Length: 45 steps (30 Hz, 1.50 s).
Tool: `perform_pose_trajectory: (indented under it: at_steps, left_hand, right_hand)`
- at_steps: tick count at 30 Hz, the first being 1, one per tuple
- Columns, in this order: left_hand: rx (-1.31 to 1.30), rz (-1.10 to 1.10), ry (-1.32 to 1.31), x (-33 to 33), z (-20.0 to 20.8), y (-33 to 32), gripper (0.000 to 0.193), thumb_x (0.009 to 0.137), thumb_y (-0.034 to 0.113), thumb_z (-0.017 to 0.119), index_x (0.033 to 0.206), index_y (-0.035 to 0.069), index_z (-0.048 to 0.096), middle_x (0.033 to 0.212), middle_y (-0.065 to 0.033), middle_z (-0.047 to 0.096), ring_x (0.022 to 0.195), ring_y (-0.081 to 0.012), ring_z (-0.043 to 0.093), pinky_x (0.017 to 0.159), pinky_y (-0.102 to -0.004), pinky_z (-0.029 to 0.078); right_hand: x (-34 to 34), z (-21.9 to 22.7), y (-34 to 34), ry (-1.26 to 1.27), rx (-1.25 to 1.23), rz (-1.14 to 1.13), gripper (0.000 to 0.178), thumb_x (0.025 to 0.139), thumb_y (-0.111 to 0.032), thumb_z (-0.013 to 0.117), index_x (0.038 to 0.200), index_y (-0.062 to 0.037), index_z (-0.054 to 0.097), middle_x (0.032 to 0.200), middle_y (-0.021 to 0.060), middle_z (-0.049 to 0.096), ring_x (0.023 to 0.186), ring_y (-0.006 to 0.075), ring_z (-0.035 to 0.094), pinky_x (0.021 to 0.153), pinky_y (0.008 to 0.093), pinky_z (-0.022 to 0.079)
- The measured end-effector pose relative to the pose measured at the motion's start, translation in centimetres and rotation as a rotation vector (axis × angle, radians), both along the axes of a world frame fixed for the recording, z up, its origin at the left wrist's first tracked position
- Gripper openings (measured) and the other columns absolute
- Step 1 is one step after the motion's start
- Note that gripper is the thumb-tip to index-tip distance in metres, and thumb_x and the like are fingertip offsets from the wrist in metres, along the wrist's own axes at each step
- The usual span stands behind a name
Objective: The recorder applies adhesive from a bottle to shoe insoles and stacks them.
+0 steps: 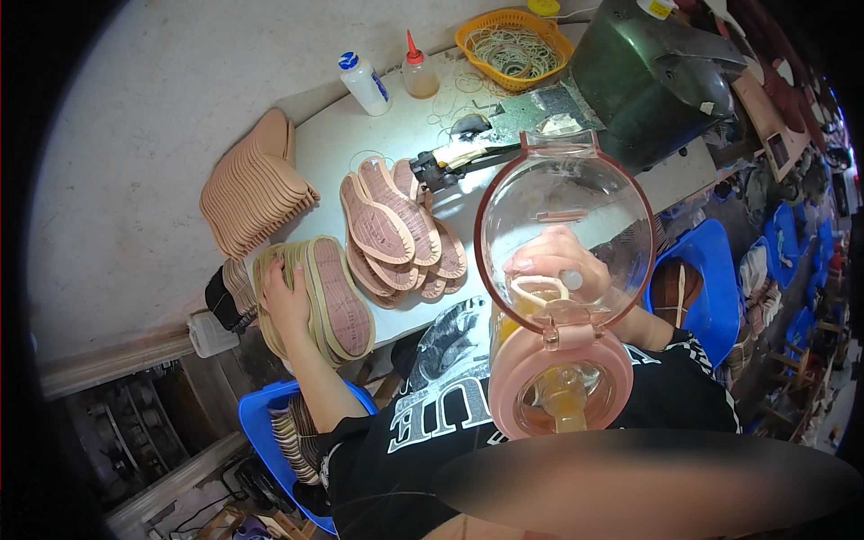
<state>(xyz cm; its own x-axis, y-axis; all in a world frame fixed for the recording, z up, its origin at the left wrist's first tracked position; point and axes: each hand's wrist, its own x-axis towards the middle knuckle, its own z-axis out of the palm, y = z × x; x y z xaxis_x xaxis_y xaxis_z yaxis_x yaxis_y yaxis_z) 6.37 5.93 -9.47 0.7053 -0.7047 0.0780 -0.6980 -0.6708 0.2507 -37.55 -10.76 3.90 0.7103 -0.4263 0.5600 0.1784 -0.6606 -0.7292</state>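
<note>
A drinking bottle with a pink rim and amber liquid is raised close to the camera, tilted toward me. Its clear flip lid stands open. Through the lid I see my right hand, its fingers closed around the bottle near a pale carry loop. My left hand lies on a stack of shoe insoles with olive edges, fingers stretched along it. Beside this stack, a loose pile of pink-brown insoles overlaps on the white table. Part of the bottle's body and right fingers is hidden.
A row of tan insoles leans by the wall. At the back stand a white bottle, a red-tipped glue bottle and a yellow basket of cords. A dark green machine is at right. Blue bins flank me.
</note>
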Motion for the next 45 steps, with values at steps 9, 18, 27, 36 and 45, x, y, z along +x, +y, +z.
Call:
perform_pose_trajectory:
  at_steps: [9, 18, 27, 36, 45]
  left_hand:
    - [-0.15, -0.067, -0.127, -3.9, 5.3, -1.9, 0.066, 0.085, 0.036, 0.072, 0.139, 0.006, 0.048, 0.144, -0.014, 0.047, 0.137, -0.0343, 0.038, 0.114, -0.0524, 0.025]
    - [-0.425, -1.165, 0.268, -18.5, 18.1, -6.2, 0.072, 0.068, 0.026, 0.086, 0.131, 0.009, 0.056, 0.138, -0.0131, 0.052, 0.127, -0.0351, 0.047, 0.109, -0.0476, 0.033]
    - [-0.732, -1.401, 0.474, -25.3, 17.7, -9.5, 0.063, 0.078, 0.024, 0.08, 0.131, 0.005, 0.052, 0.133, -0.0172, 0.057, 0.12, -0.0351, 0.054, 0.104, -0.0437, 0.042]
    - [-0.769, -1.423, 0.402, -25.1, 17.2, -9.0, 0.065, 0.066, 0.029, 0.086, 0.122, 0.007, 0.062, 0.128, -0.0077, 0.062, 0.126, -0.0292, 0.051, 0.109, -0.049, 0.031]
    - [-0.641, -1.48, 0.497, -25.6, 16.6, -9.0, 0.061, 0.067, 0.029, 0.086, 0.119, 0.007, 0.062, 0.123, -0.0072, 0.064, 0.116, -0.0253, 0.058, 0.106, -0.0473, 0.034]
  right_hand:
    - [-0.1, 0.0, 0.0, -0.015, -0.008, -0.011, 0.067, 0.069, -0.028, 0.088, 0.125, -0.0062, 0.061, 0.113, 0.0084, 0.066, 0.105, 0.0256, 0.06, 0.091, 0.0402, 0.039]
    - [-0.2, 1.4, 0.1, -0.005, -0.065, -0.038, 0.069, 0.066, -0.028, 0.09, 0.125, -0.0066, 0.06, 0.111, 0.0091, 0.065, 0.099, 0.0278, 0.061, 0.091, 0.0403, 0.04]
    - [-1.8, 0.5, 1.0, 0.059, 0.006, -0.081, 0.07, 0.066, -0.029, 0.088, 0.123, -0.0019, 0.057, 0.12, 0.0164, 0.06, 0.106, 0.0376, 0.058, 0.097, 0.0493, 0.04]
    - [-3.0, 3.7, 0.0, 0.375, -0.117, 0.038, 0.099, 0.056, -0.054, 0.089, 0.131, -0.0003, 0.053, 0.124, 0.0119, 0.059, 0.118, 0.0318, 0.054, 0.101, 0.0486, 0.037]
    - [-2.5, 7.5, -1.5, -0.199, 0.713, 0.159, 0.14, 0.058, -0.098, 0.034, 0.14, 0.0163, 0.035, 0.123, 0.0257, 0.062, 0.112, 0.0291, 0.062, 0.101, 0.0422, 0.046]
